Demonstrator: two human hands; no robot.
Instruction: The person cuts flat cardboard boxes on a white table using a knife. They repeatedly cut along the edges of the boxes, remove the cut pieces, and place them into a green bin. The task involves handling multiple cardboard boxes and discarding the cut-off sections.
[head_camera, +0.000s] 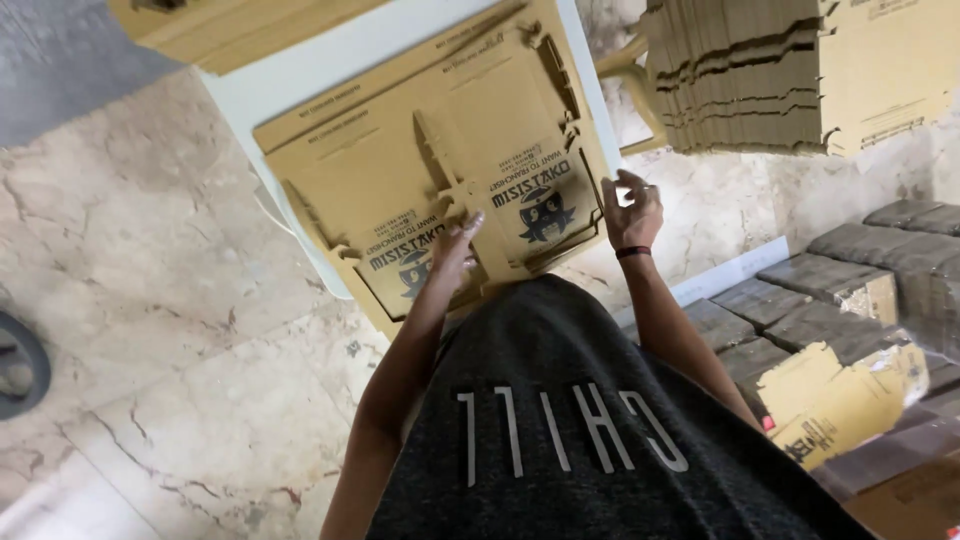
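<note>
Flat cardboard box blank (440, 150) at upper centre of frame on white table (300, 70), left hand (455, 250) pressed open-fingered on its near edge, right hand (632, 210) loosely curled, fingertips at its right corner.

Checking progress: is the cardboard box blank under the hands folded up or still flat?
Flat: the cardboard blank lies spread on the white table, no walls raised.

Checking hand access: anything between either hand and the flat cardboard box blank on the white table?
Nothing visible. The left hand lies flat on the flat cardboard box blank, and the right hand is at its right edge, fingers curled. The blank is the top sheet on the white table.
</note>
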